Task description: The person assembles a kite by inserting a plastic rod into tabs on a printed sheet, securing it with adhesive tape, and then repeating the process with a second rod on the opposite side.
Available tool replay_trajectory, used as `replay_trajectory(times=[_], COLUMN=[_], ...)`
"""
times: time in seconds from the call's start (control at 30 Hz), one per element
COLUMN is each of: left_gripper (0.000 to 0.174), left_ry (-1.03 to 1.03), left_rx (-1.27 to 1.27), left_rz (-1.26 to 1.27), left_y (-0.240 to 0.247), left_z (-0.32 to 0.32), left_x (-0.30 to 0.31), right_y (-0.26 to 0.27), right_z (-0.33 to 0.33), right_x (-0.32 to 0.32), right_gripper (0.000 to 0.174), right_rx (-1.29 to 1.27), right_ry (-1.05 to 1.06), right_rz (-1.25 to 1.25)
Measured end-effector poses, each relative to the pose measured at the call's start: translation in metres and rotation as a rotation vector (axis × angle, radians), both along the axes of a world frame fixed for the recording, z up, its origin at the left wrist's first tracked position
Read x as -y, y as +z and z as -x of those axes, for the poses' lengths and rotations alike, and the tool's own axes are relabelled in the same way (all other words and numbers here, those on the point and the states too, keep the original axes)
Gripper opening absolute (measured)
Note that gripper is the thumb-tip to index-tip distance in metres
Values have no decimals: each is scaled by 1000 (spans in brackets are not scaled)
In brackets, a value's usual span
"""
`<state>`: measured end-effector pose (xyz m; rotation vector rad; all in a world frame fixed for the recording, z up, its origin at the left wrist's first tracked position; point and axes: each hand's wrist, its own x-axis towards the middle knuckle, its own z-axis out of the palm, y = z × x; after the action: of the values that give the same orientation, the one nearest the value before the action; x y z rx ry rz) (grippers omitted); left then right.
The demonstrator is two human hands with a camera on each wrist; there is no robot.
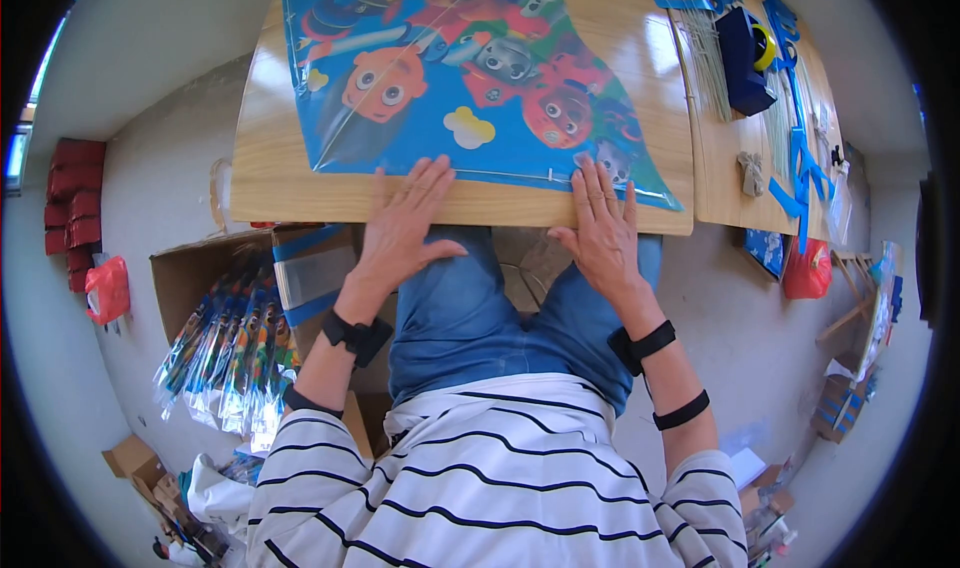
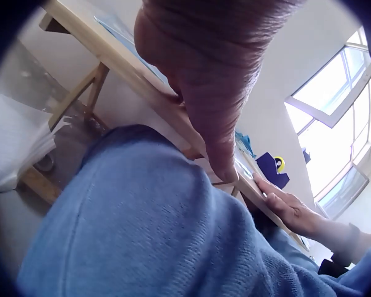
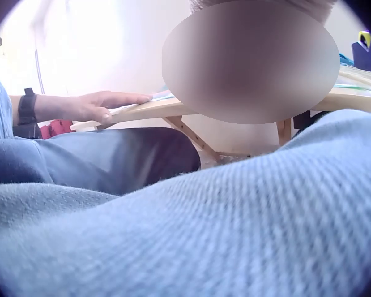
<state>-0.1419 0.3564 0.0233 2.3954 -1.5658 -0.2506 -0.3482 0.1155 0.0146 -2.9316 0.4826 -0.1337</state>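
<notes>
A blue printed plastic sheet (image 1: 400,118) with cartoon faces lies flat on the wooden table (image 1: 460,200), its lower edge near the table's front. My left hand (image 1: 408,218) rests on the front edge, straight fingertips at the sheet's lower border. Farther right, my right hand (image 1: 605,228) lies with its fingers extended over the sheet's lower right part. Neither hand grips anything. From the left wrist view, the left hand (image 2: 204,68) is seen close up, with the right hand (image 2: 294,210) beyond it. In the right wrist view, the left hand (image 3: 105,105) lies flat on the table's edge.
On the adjoining table at right are a dark blue tape dispenser (image 1: 738,63) with yellow tape, blue ribbons (image 1: 800,158), thin pale sticks (image 1: 700,43) and a small tied bundle (image 1: 751,173). A cardboard box (image 1: 180,278) holding wrapped colourful items (image 1: 235,338) stands below left.
</notes>
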Motion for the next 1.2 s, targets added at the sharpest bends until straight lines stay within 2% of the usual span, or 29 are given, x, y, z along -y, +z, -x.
replay_trajectory(times=[0.1,0.13,0.17,0.3,0.37,0.4,0.5,0.6,0.8,0.97,1.2], left_gripper=[96,92,64,25,11,9,4,3,3,2,2], left_ry=[122,172,189,127,45,48,61,56,13,1,134], left_rx=[48,70,83,-175,-259,-296,-340,-265,-141,-136,-116], left_rz=[59,78,235,470,522,493,411,366,359,289,281], left_y=[4,9,16,8,1,2,0,-12,-17,-15,-9], left_z=[-10,-12,-11,2,12,18,28,30,30,10,-34], left_x=[-23,-23,-21,31,75,92,125,138,143,119,53], right_y=[-2,2,8,21,11,7,-1,-10,-8,-11,-5], right_z=[0,-2,-3,-18,-33,-40,-55,-62,-61,-47,-6], right_x=[2,2,2,13,18,21,23,28,31,41,82], right_gripper=[84,78,72,36,19,10,5,8,12,12,9], right_rx=[0,64,124,363,368,373,329,263,292,282,228], right_ry=[-14,-34,-51,-82,-84,-84,-68,-35,42,42,-16], right_rz=[-58,-66,-76,-246,-323,-361,-339,-347,-306,-255,-214])
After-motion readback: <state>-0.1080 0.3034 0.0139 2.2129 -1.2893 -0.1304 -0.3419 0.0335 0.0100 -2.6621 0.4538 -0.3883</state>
